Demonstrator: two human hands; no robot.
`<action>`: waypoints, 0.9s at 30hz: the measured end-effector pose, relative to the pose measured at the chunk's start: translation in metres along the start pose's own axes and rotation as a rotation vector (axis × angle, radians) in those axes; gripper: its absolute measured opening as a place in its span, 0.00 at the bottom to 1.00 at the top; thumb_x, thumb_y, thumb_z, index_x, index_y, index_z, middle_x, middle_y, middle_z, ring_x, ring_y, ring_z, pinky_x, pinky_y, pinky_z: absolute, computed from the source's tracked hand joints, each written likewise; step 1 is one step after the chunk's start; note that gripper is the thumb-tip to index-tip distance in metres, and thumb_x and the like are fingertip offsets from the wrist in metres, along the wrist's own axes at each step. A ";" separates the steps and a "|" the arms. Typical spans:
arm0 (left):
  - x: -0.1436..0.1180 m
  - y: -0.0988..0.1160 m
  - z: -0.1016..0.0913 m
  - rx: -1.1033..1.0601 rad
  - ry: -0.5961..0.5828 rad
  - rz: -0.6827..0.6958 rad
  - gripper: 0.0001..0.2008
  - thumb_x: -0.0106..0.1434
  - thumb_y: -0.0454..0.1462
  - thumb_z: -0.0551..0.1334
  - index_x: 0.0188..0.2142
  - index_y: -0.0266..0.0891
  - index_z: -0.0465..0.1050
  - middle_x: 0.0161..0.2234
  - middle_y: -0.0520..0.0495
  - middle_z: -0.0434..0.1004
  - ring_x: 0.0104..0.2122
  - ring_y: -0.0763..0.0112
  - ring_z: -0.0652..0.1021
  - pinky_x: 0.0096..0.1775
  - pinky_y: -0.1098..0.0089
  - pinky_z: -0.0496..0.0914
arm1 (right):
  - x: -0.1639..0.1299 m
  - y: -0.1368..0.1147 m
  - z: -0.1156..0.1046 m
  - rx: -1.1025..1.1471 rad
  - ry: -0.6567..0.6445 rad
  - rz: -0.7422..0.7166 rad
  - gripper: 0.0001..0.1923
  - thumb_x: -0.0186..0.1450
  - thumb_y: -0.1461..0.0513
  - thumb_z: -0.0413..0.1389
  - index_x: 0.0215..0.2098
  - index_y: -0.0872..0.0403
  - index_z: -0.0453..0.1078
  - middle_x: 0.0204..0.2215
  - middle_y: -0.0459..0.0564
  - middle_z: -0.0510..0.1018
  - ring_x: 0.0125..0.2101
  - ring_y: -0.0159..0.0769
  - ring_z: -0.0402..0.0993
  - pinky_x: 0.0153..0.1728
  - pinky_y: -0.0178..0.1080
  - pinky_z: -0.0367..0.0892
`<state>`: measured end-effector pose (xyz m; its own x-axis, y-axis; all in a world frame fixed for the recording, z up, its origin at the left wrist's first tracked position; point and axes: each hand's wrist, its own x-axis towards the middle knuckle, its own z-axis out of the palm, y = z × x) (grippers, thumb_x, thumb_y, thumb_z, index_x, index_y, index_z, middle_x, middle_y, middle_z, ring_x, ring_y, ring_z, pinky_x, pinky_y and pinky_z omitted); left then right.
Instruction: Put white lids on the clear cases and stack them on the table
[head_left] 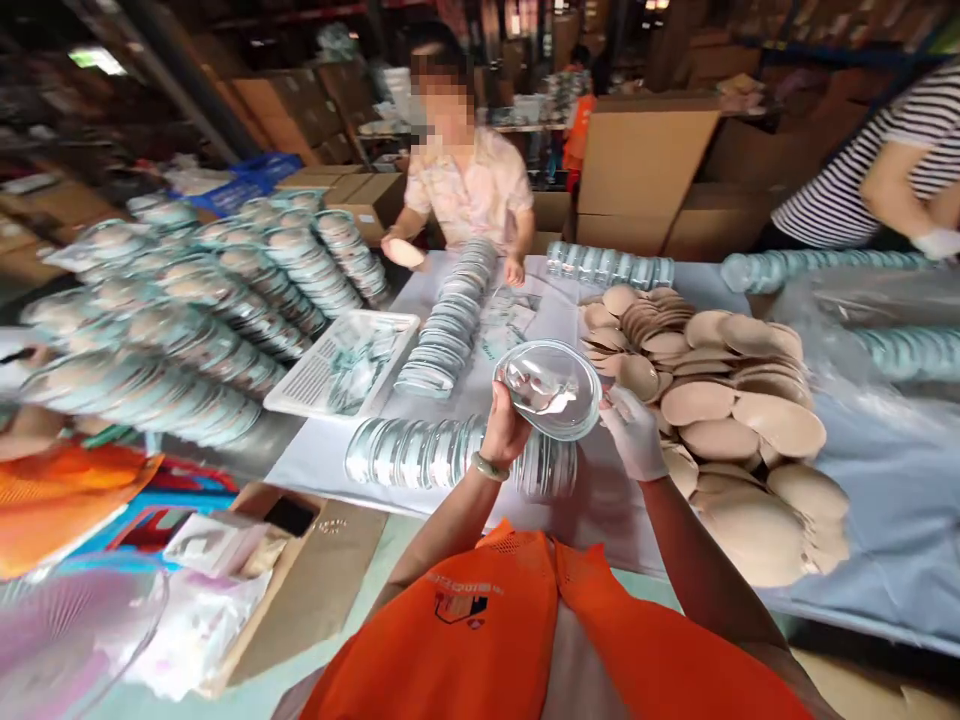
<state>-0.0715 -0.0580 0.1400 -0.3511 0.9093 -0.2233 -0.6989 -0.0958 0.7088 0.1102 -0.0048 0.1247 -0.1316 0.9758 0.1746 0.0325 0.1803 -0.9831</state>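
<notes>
Between my two hands is a transparent oval plastic case (551, 392), tilted toward me above the table. My left hand (508, 428), bare with a bangle at the wrist, grips its left edge. On its right edge are the fingers of my right hand (634, 432), which wears a white glove. Just below the case lies a row of similar plastic cases (420, 453), nested on their sides. Close to my right hand is a big heap of beige moulded cups (757, 425), which look like bra cups.
Across the table (622, 530), a person (469, 185) holds a beige cup beside another row of cases (446, 330). A white basket (300, 385) with small packets stands left, near many stacked filled cases (187, 300). A cardboard box (330, 560) sits lower left. Someone in stripes (862, 180) works at right.
</notes>
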 end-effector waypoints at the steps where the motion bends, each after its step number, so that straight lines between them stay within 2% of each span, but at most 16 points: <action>1: -0.003 0.006 -0.005 -0.021 -0.015 0.028 0.37 0.72 0.67 0.47 0.67 0.48 0.66 0.69 0.39 0.69 0.65 0.52 0.75 0.58 0.54 0.77 | 0.004 -0.005 0.008 -0.035 -0.044 -0.056 0.28 0.54 0.41 0.67 0.41 0.52 0.77 0.37 0.53 0.83 0.41 0.45 0.81 0.43 0.45 0.79; 3: -0.014 0.021 -0.017 -0.070 -0.010 0.082 0.43 0.71 0.69 0.40 0.68 0.46 0.67 0.68 0.40 0.71 0.65 0.50 0.74 0.60 0.51 0.75 | 0.008 -0.016 0.025 -0.087 -0.135 -0.141 0.24 0.55 0.43 0.67 0.37 0.52 0.77 0.34 0.51 0.82 0.37 0.43 0.81 0.44 0.45 0.78; 6: -0.036 0.042 -0.038 -0.126 0.028 0.141 0.49 0.69 0.70 0.34 0.68 0.43 0.68 0.66 0.38 0.74 0.65 0.47 0.74 0.62 0.49 0.73 | 0.004 -0.033 0.051 -0.097 -0.263 -0.135 0.23 0.57 0.43 0.66 0.36 0.52 0.77 0.33 0.51 0.82 0.36 0.43 0.81 0.41 0.43 0.79; 10: -0.072 0.059 -0.063 -0.176 0.043 0.235 0.49 0.70 0.69 0.33 0.67 0.41 0.68 0.62 0.36 0.77 0.63 0.46 0.76 0.61 0.48 0.73 | -0.011 -0.045 0.074 -0.085 -0.356 -0.155 0.24 0.58 0.42 0.65 0.38 0.52 0.78 0.34 0.52 0.82 0.38 0.45 0.82 0.41 0.45 0.81; 12: -0.088 0.058 -0.072 -0.212 0.058 0.311 0.45 0.72 0.68 0.38 0.68 0.41 0.66 0.60 0.35 0.78 0.61 0.46 0.77 0.60 0.46 0.74 | -0.024 -0.046 0.079 -0.120 -0.355 -0.233 0.24 0.61 0.42 0.62 0.39 0.52 0.78 0.36 0.54 0.83 0.39 0.47 0.82 0.43 0.48 0.80; 14: -0.104 0.049 -0.076 -0.234 0.097 0.371 0.37 0.73 0.64 0.52 0.70 0.45 0.63 0.57 0.37 0.79 0.58 0.48 0.80 0.58 0.47 0.75 | -0.045 -0.047 0.083 -0.257 -0.276 -0.394 0.23 0.65 0.44 0.59 0.45 0.54 0.78 0.44 0.60 0.84 0.45 0.52 0.81 0.50 0.54 0.78; 16: -0.119 0.030 -0.076 -0.233 0.149 0.394 0.36 0.70 0.54 0.66 0.72 0.51 0.58 0.57 0.41 0.79 0.55 0.53 0.81 0.56 0.51 0.76 | -0.075 -0.051 0.087 -0.497 -0.265 -0.629 0.23 0.69 0.50 0.57 0.54 0.56 0.76 0.58 0.66 0.79 0.57 0.59 0.76 0.62 0.61 0.69; 17: -0.126 0.018 -0.076 -0.231 0.180 0.399 0.38 0.68 0.50 0.69 0.72 0.54 0.56 0.57 0.43 0.79 0.54 0.55 0.82 0.55 0.54 0.77 | -0.091 -0.055 0.089 -0.629 -0.342 -0.749 0.23 0.71 0.53 0.56 0.59 0.56 0.74 0.64 0.67 0.74 0.63 0.61 0.71 0.67 0.64 0.61; 19: -0.143 -0.007 -0.075 -0.229 0.262 0.403 0.41 0.67 0.46 0.71 0.73 0.56 0.53 0.58 0.45 0.78 0.55 0.59 0.82 0.54 0.60 0.77 | -0.116 -0.062 0.094 -0.853 -0.627 -0.943 0.25 0.73 0.58 0.54 0.67 0.54 0.69 0.72 0.62 0.66 0.71 0.59 0.60 0.73 0.66 0.47; 20: -0.152 -0.018 -0.076 -0.227 0.311 0.406 0.42 0.67 0.46 0.71 0.74 0.56 0.52 0.59 0.46 0.78 0.56 0.60 0.82 0.54 0.63 0.77 | -0.122 -0.064 0.095 -0.927 -0.743 -0.986 0.26 0.74 0.60 0.53 0.69 0.52 0.68 0.74 0.60 0.62 0.73 0.59 0.57 0.74 0.67 0.43; 21: -0.161 -0.028 -0.078 -0.223 0.355 0.408 0.42 0.67 0.45 0.70 0.74 0.56 0.51 0.60 0.46 0.77 0.56 0.60 0.81 0.53 0.64 0.77 | -0.123 -0.065 0.094 -0.978 -0.790 -0.983 0.26 0.75 0.60 0.53 0.70 0.50 0.67 0.76 0.58 0.59 0.74 0.59 0.54 0.74 0.69 0.40; 22: -0.169 -0.036 -0.082 -0.217 0.383 0.402 0.43 0.68 0.45 0.70 0.74 0.57 0.50 0.60 0.45 0.77 0.57 0.59 0.81 0.53 0.63 0.77 | -0.119 -0.063 0.089 -1.007 -0.754 -0.936 0.27 0.75 0.59 0.52 0.71 0.51 0.66 0.76 0.58 0.57 0.75 0.60 0.52 0.73 0.70 0.40; 24: -0.182 -0.046 -0.090 -0.201 0.369 0.329 0.39 0.70 0.47 0.67 0.75 0.54 0.51 0.60 0.43 0.77 0.58 0.55 0.81 0.53 0.59 0.78 | -0.104 -0.053 0.066 -0.978 -0.489 -0.751 0.28 0.75 0.57 0.50 0.71 0.55 0.64 0.76 0.63 0.56 0.75 0.61 0.52 0.72 0.69 0.46; 26: -0.190 -0.052 -0.095 -0.146 0.275 0.194 0.35 0.73 0.54 0.60 0.73 0.48 0.57 0.60 0.38 0.78 0.60 0.50 0.79 0.54 0.52 0.78 | -0.093 -0.035 0.025 -0.825 -0.207 -0.590 0.30 0.76 0.56 0.45 0.72 0.58 0.61 0.73 0.66 0.62 0.73 0.54 0.57 0.72 0.60 0.55; 27: -0.193 -0.055 -0.095 -0.077 0.224 0.135 0.34 0.73 0.57 0.56 0.72 0.46 0.61 0.60 0.37 0.78 0.61 0.48 0.78 0.55 0.49 0.77 | -0.093 -0.025 0.000 -0.738 -0.127 -0.550 0.30 0.76 0.55 0.43 0.72 0.58 0.61 0.71 0.66 0.66 0.71 0.50 0.61 0.72 0.57 0.58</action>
<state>-0.0246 -0.2665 0.0811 -0.5672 0.7749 -0.2789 -0.6788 -0.2481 0.6912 0.1216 -0.0996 0.1329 -0.4217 0.7169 0.5552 0.5499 0.6890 -0.4720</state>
